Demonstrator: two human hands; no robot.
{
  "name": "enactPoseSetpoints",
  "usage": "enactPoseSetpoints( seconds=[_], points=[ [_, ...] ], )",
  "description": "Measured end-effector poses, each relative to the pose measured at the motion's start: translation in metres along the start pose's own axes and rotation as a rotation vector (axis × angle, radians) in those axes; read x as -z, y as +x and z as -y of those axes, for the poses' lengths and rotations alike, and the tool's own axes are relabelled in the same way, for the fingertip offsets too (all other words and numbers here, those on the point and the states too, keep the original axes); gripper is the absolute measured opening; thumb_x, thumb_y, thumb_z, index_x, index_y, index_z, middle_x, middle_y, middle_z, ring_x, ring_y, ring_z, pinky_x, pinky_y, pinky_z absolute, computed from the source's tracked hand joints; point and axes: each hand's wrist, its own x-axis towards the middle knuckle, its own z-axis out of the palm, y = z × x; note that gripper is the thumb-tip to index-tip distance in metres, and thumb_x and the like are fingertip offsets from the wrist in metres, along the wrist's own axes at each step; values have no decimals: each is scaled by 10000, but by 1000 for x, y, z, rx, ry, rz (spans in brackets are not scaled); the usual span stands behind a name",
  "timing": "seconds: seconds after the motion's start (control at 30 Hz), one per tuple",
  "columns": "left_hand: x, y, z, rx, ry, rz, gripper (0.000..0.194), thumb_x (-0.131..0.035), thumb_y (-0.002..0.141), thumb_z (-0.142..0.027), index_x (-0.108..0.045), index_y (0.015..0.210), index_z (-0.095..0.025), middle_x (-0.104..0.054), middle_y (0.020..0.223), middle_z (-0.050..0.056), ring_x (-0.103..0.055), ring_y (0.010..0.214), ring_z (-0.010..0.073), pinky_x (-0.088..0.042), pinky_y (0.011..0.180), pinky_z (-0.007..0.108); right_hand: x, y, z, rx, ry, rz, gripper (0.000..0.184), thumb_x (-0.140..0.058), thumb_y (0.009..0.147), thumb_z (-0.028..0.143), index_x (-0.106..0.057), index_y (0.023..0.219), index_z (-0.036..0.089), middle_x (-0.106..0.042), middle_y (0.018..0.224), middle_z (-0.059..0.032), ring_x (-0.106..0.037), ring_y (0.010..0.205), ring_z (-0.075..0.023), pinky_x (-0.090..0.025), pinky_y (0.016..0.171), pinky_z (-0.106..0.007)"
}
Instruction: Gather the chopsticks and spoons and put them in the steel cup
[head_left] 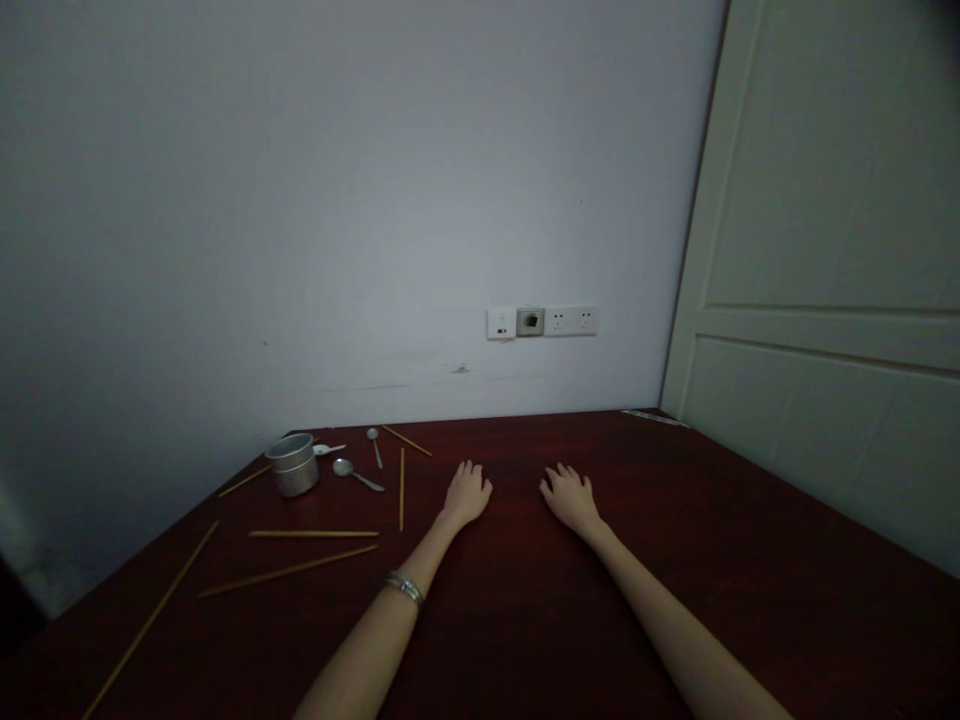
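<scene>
My left hand [466, 492] lies flat on the dark red table [675, 560], palm down, fingers stretched out and holding nothing. A silver bracelet [405, 586] sits on that forearm. My right hand [570, 496] rests flat a short way to its right, fingers spread, also holding nothing. Left of my left hand lie several wooden chopsticks [313, 534], scattered at different angles. A small metal cup [293, 464] stands upright at the far left. Two metal spoons [357, 473] and a small white spoon [328, 450] lie beside it.
A pale wall rises behind the table with a row of sockets [542, 321]. A white door [825, 300] stands along the table's right side. One chopstick [150, 620] runs toward the table's left edge.
</scene>
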Motion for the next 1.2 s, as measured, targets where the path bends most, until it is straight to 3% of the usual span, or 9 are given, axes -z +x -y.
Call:
enactPoseSetpoints(
  seconds=[0.63,0.8,0.9,1.0,1.1,1.2],
  points=[
    [0,-3,0,-3,-52,14,476,-308,826,-330,-461,1186,-59,-384,1322,175,-262,1269,259,-218,1029,363,2,-2,0,4,-11,13,475,-279,844,350,-452,1239,149,-373,1340,-133,-280,1243,-291,-205,965,-510],
    [8,1,0,-29,-102,60,504,-382,798,-314,-434,1212,-31,-425,1284,195,-334,1231,263,-249,1013,339,21,-10,20,44,-41,-57,447,-373,803,268,-461,1229,165,-455,1263,-142,-379,1161,-304,-263,929,-509],
    [38,8,9,-45,-216,81,425,-440,766,-274,-510,1142,-89,-558,1149,144,-514,1060,224,-372,909,302,44,-19,54,236,16,-40,353,-397,779,194,-578,1082,185,-539,1134,-113,-484,1025,-231,-388,829,-346],
    [86,13,33,-55,-215,-98,281,-445,736,-189,-618,951,-136,-633,996,85,-562,944,181,-399,855,274,65,-30,100,414,112,-41,278,-406,776,175,-639,929,177,-562,1018,-94,-503,966,-193,-409,758,-259],
    [140,7,77,68,-143,-259,242,-451,733,-189,-641,872,-135,-652,908,77,-575,861,174,-412,807,269,75,-44,152,680,217,6,274,-406,782,166,-646,915,172,-568,948,-81,-540,885,-160,-398,771,-236],
    [189,-13,135,239,-27,-289,218,-465,723,-189,-648,832,-141,-659,835,64,-578,783,167,-419,746,256,73,-61,202,926,252,89,274,-406,787,173,-645,922,177,-580,917,-73,-561,841,-153,-409,737,-231]
  ],
)
